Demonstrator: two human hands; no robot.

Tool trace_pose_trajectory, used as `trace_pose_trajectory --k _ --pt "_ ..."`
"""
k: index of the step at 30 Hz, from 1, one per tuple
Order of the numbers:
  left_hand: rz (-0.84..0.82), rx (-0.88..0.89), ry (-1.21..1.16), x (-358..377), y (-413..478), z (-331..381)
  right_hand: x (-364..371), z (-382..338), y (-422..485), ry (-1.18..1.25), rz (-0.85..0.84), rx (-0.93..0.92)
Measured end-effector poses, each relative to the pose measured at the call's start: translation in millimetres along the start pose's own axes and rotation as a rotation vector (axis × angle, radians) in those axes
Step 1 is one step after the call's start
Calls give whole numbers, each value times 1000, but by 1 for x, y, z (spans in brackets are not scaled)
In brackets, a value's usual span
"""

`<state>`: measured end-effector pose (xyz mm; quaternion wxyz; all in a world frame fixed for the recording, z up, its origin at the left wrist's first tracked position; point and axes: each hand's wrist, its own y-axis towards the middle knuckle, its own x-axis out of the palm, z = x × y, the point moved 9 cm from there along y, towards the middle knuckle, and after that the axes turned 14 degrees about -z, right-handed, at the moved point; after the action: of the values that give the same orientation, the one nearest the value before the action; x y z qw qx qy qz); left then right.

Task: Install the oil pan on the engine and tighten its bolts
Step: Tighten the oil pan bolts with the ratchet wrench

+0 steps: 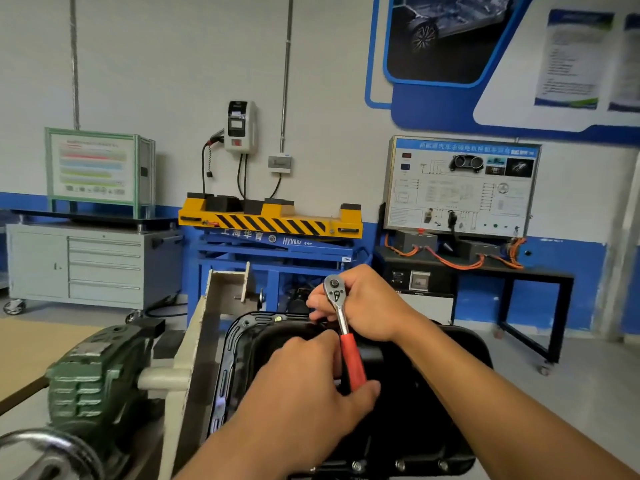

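Oil pan (415,431) seated on the engine; bolts (400,465) show along near flange | step: tightening a far-rim bolt, itself hidden | ratchet (349,355): your left hand (304,386) grips the red handle; right hand (367,303) clasps the head | next: keep socket square; swing steadily

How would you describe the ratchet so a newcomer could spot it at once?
Start at the black oil pan filling the lower centre. Over its far edge, the ratchet runs between both hands: the right hand holds its head, the left hand grips the handle. It alone pairs a chrome head with a red handle.
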<state>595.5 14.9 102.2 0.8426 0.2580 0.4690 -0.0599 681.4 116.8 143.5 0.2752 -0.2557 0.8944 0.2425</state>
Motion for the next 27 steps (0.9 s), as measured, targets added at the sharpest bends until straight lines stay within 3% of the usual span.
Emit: trace_pose_trajectory --k 9,12,15,20,27 --pt "-84 -74 -41 -64 -9 -60 -3 0 1 -124 -9 7" --pt "6 -33 -136 -115 0 -78 -2 3 1 -116 -15 34" --pt "125 40 -69 -144 26 -73 0 4 1 -68 -33 47" --pt "180 116 -29 -148 49 -70 0 3 -2 -39 12 -13" --pt "221 40 3 -136 15 -82 -2 3 -3 31 29 -76"
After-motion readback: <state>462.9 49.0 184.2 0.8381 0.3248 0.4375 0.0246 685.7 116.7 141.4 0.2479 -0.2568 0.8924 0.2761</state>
